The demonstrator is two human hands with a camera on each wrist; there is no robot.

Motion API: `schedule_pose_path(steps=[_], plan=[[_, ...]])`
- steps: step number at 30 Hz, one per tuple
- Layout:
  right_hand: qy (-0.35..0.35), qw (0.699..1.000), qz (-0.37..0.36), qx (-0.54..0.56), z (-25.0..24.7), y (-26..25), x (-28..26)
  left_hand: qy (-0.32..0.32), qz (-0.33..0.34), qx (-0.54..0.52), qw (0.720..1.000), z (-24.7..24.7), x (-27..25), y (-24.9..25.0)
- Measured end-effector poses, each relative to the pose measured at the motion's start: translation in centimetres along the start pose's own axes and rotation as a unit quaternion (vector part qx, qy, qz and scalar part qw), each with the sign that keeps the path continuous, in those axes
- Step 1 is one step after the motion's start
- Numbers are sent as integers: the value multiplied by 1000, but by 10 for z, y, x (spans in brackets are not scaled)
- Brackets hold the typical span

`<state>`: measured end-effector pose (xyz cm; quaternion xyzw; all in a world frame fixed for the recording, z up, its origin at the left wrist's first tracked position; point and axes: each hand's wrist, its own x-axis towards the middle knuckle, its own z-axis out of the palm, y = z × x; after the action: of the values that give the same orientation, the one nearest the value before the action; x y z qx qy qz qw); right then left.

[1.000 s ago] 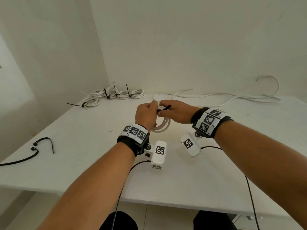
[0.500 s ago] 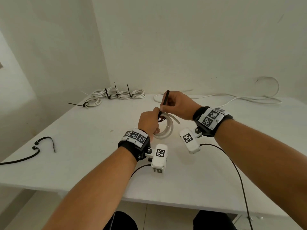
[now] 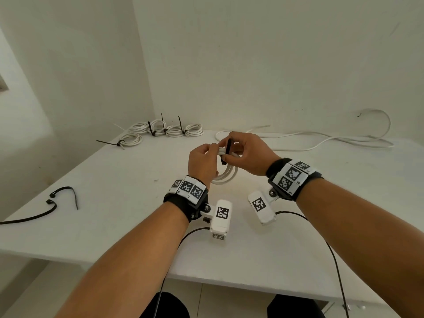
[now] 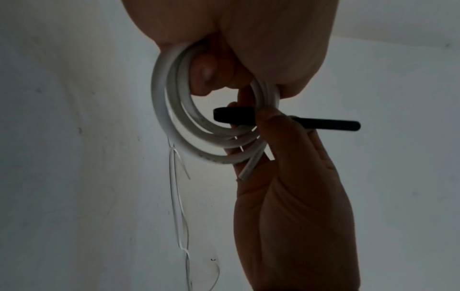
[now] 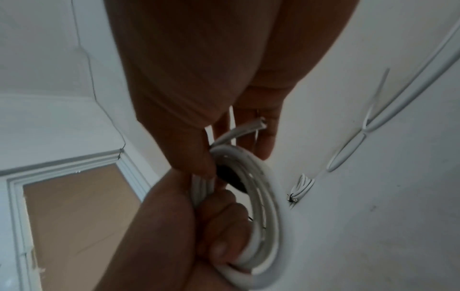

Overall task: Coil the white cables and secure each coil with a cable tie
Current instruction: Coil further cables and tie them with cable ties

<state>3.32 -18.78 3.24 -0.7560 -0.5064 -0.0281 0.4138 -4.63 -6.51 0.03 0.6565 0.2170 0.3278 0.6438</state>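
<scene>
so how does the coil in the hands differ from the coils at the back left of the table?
The held coil hangs off the table, gripped by the left hand; the back coils lie flat on the table. The held coil's black cable tie, pinched by the right hand, is not visibly cinched; the back coils' ties are cinched. All are white cable.

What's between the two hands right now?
In the head view, the white cable coil bridges the left hand and right hand, with the black cable tie crossing it. No bare gap.
</scene>
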Motion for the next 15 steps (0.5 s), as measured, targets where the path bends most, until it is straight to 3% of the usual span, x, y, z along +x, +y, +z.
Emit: schedule_pose_path(steps=[3, 8, 15], plan=[[36, 998, -52, -13, 5, 5, -5, 1, -20, 23, 1000, 1, 1, 2], [92, 991, -97, -22, 7, 6, -9, -56, -39, 60, 996, 2, 1, 14], [87, 988, -127, -20, 4, 5, -11, -74, -115, -42, 990, 1, 0, 13]])
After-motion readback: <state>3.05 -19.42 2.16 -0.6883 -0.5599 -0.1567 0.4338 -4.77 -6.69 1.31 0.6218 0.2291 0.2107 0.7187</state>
